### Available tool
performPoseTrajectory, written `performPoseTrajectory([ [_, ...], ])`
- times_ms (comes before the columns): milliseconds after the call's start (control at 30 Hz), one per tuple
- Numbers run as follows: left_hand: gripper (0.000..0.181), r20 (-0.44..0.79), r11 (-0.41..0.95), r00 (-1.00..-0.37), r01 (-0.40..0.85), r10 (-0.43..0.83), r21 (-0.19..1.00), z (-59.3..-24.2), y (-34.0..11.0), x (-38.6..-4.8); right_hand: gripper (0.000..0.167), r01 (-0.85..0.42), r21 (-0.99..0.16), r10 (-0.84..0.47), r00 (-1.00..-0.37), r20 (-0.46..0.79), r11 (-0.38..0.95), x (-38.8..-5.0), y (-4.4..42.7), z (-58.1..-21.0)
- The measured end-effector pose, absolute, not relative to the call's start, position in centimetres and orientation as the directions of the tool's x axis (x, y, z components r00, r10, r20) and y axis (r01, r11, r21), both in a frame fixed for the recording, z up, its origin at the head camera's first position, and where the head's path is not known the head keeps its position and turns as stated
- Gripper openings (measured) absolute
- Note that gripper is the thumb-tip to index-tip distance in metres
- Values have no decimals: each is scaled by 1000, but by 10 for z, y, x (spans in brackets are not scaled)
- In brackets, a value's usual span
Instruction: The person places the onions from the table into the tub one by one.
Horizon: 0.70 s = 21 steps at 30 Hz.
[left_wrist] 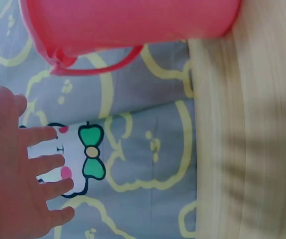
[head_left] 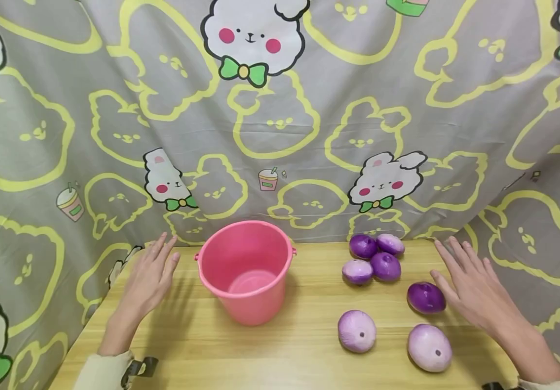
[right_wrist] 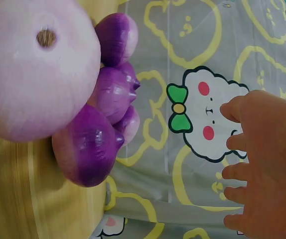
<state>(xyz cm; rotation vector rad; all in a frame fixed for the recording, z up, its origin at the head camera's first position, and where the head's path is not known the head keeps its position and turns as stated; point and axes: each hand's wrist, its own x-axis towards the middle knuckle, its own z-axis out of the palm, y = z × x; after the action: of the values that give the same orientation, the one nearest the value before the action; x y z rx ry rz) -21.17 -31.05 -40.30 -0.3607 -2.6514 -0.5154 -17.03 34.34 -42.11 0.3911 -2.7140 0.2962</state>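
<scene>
on the counter (head_left: 304, 368), in the head view, a pink bucket (head_left: 254, 309) stands near the left hand (head_left: 147, 279), seven onions (head_left: 387, 267) nearer the right hand (head_left: 477, 295) — both hands released, fingers spread. left wrist view: the bucket's handle (left_wrist: 83, 72), apart from that hand. right wrist view: onions, pale and dark purple, clear of the fingers (right_wrist: 236, 172).

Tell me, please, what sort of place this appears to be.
It looks like a makeshift tabletop workspace, perhaps screened off: cartoon-print fabric hangs behind and beside a wood-grained table, which bears a pink bucket and seven purple onions.
</scene>
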Motion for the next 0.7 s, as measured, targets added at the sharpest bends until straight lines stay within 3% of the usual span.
performPoseTrajectory([
  [700,42,548,691,-835,424,48,585,-410,-264,-190,72,-319,-301,-156,-874,459,899,-151,336,-421],
])
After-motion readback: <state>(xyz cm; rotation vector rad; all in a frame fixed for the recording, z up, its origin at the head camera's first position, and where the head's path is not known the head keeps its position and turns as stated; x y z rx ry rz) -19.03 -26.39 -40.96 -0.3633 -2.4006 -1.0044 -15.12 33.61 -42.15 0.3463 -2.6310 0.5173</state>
